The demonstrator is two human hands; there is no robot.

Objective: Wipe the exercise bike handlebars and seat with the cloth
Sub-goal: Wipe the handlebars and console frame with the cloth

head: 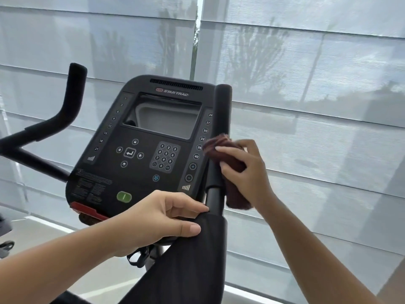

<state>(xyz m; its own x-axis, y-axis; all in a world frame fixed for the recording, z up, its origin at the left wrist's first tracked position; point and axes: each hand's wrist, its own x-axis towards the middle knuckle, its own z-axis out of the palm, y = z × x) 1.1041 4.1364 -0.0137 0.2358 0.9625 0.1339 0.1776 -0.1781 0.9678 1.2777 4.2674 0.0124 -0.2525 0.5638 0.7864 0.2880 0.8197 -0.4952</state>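
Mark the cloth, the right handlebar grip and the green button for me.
cloth (237, 197): head view, hanging lower end.
right handlebar grip (222, 110): head view, upper foam part.
green button (124, 196): head view, its centre.

Soft cloth, smooth bike parts

The dark red cloth (234, 167) looks fuzzy. The handlebar (221, 119) looks matt black and padded. The console (140, 137) is smooth plastic.

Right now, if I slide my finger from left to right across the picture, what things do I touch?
left handlebar → console → right handlebar → right hand gripping the cloth
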